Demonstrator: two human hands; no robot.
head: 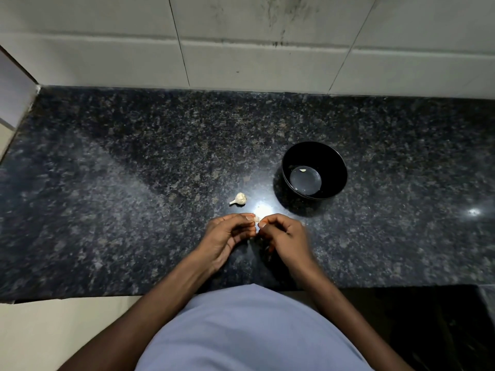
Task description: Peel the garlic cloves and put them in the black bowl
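Head view: left hand (230, 234) and right hand (281, 234) both pinch one garlic clove (256, 220) above the counter (134, 183), mid-peel. Garlic bulb (239, 198) lies near; black bowl (314, 171) holds one peeled clove (303, 170). Next: strip skin, drop clove in bowl.

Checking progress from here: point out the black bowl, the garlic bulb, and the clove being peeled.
black bowl (338, 167): head view, inner right wall.
garlic bulb (240, 198): head view, middle of the bulb.
garlic clove (256, 219): head view, visible tip between both hands.

The garlic clove (256, 220) is mostly hidden between both hands' fingertips.
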